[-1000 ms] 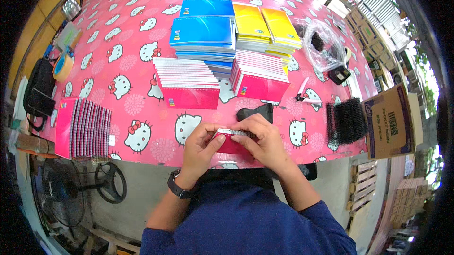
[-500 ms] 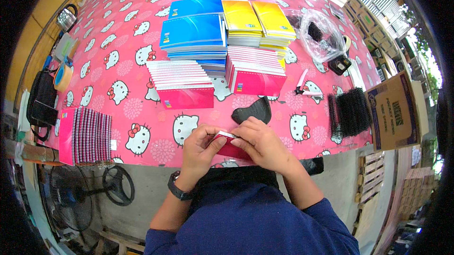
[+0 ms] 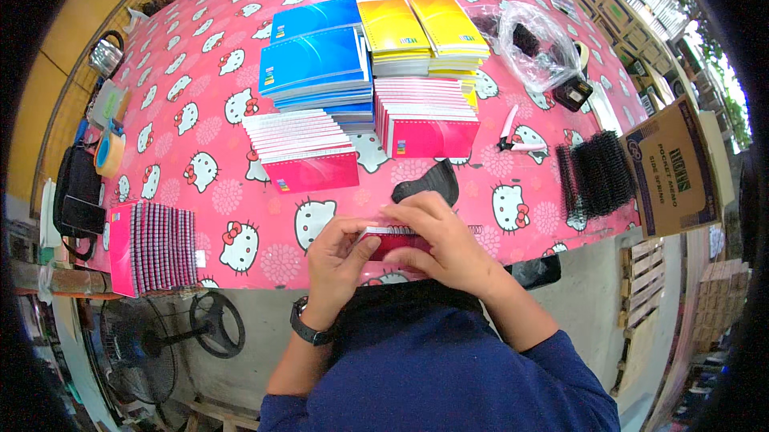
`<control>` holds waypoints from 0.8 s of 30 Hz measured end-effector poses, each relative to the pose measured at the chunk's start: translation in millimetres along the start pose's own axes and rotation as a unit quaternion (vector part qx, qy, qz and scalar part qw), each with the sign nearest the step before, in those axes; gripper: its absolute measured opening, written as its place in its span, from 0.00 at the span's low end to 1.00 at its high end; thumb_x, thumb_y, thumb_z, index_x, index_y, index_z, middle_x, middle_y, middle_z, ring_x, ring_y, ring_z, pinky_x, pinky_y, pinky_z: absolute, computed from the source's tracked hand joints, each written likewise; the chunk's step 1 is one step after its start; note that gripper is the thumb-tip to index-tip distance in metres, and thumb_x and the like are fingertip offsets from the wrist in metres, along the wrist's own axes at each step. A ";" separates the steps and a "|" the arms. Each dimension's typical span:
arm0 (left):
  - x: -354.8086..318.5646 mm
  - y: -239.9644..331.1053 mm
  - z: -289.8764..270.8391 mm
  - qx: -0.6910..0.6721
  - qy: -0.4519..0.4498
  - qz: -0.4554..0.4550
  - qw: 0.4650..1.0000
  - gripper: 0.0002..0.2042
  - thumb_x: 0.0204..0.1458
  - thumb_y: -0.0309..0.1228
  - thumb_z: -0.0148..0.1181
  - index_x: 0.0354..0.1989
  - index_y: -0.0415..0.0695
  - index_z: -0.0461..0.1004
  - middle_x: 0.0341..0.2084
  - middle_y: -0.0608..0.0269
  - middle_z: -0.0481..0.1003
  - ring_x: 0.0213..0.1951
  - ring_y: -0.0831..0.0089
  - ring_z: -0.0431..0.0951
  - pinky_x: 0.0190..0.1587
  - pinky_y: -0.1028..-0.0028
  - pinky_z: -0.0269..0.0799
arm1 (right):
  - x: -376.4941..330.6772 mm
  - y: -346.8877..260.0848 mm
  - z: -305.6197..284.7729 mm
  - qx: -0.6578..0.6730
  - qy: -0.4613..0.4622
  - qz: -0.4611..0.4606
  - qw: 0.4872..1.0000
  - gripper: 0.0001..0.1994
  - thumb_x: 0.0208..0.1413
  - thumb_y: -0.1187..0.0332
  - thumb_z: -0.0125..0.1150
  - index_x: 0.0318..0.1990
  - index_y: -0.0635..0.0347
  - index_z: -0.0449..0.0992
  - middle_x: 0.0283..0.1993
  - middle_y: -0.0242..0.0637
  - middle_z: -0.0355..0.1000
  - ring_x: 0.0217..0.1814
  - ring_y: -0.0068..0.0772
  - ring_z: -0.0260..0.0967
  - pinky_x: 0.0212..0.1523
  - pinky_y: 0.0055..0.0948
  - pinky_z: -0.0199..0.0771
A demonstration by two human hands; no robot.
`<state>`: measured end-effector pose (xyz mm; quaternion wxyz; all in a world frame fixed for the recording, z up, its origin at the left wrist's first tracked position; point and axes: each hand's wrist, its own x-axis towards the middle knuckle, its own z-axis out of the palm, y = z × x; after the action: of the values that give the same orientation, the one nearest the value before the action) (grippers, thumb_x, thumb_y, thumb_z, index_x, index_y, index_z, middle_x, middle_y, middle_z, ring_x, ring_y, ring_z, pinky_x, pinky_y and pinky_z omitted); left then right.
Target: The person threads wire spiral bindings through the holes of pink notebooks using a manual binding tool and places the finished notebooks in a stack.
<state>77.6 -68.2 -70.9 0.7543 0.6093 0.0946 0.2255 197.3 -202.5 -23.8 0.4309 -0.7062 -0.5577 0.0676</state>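
Note:
At the table's near edge I hold a small pink notebook [image 3: 384,248], its punched edge turned up. My left hand [image 3: 340,260] pinches its left end between thumb and fingers. My right hand [image 3: 440,244] closes round the right part, thumb on the cover and fingers over the top edge. A thin black spiral wire [image 3: 476,229] runs along that edge and sticks out past my right hand. Just beyond my hands lies a black cloth-like piece [image 3: 427,185]. Farther off stand two fanned stacks of pink notebooks without coils, the left stack [image 3: 312,171] and the right stack [image 3: 435,138].
Blue notebooks [image 3: 308,59] and yellow notebooks [image 3: 392,25] are piled behind. Bound pink notebooks [image 3: 160,248] stand at left. At right are pink-handled cutters [image 3: 519,142], black spiral coils [image 3: 605,175], a cardboard box [image 3: 673,171] and a plastic bag [image 3: 541,51].
The black spiral wire now shows along the notebook's top edge and beyond my right hand. My right fingers have lifted and spread over that edge. The view has shifted slightly.

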 end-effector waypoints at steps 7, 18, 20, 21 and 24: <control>-2.8 -7.5 -1.3 -0.026 0.004 -0.011 1.000 0.10 0.49 0.15 0.56 0.40 0.35 0.70 0.35 0.63 0.70 0.40 0.77 0.72 0.45 0.77 0.70 | -12.6 -5.2 9.0 0.006 0.033 0.061 0.998 0.17 0.46 0.74 0.60 0.46 0.61 0.70 0.33 0.43 0.68 0.36 0.45 0.65 0.35 0.36 0.68; -4.3 -10.4 -4.0 -0.067 0.006 -0.015 0.998 0.11 0.48 0.14 0.57 0.40 0.35 0.70 0.35 0.62 0.71 0.40 0.76 0.73 0.45 0.77 0.71 | -7.7 -14.7 9.5 -0.015 0.102 0.004 0.995 0.18 0.44 0.76 0.61 0.46 0.61 0.70 0.31 0.42 0.69 0.32 0.45 0.66 0.34 0.37 0.68; -6.0 -11.1 -6.7 -0.058 0.009 0.009 0.998 0.11 0.48 0.14 0.58 0.40 0.35 0.70 0.36 0.62 0.71 0.40 0.76 0.73 0.45 0.77 0.71 | -17.1 -13.1 10.5 -0.047 0.037 0.053 0.997 0.18 0.46 0.75 0.59 0.47 0.63 0.68 0.35 0.44 0.70 0.35 0.48 0.67 0.37 0.38 0.69; -6.2 -10.9 -6.3 -0.053 0.011 0.005 0.999 0.11 0.47 0.14 0.58 0.39 0.36 0.71 0.35 0.62 0.72 0.39 0.76 0.74 0.43 0.77 0.72 | -19.9 -17.5 10.9 -0.049 0.040 0.055 0.997 0.18 0.46 0.75 0.59 0.47 0.63 0.68 0.35 0.44 0.70 0.35 0.48 0.67 0.37 0.38 0.69; -8.2 -9.2 -3.6 -0.014 0.008 0.001 1.000 0.11 0.45 0.15 0.60 0.38 0.37 0.73 0.34 0.62 0.74 0.37 0.77 0.75 0.41 0.78 0.73 | -23.1 -30.6 8.9 -0.073 -0.070 0.131 0.986 0.23 0.47 0.69 0.63 0.52 0.65 0.66 0.41 0.48 0.71 0.42 0.49 0.69 0.42 0.40 0.69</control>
<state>70.9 -70.2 -81.7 0.7618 0.5968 0.0971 0.2326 161.4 -217.1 -17.2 0.3256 -0.7959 -0.4930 0.1323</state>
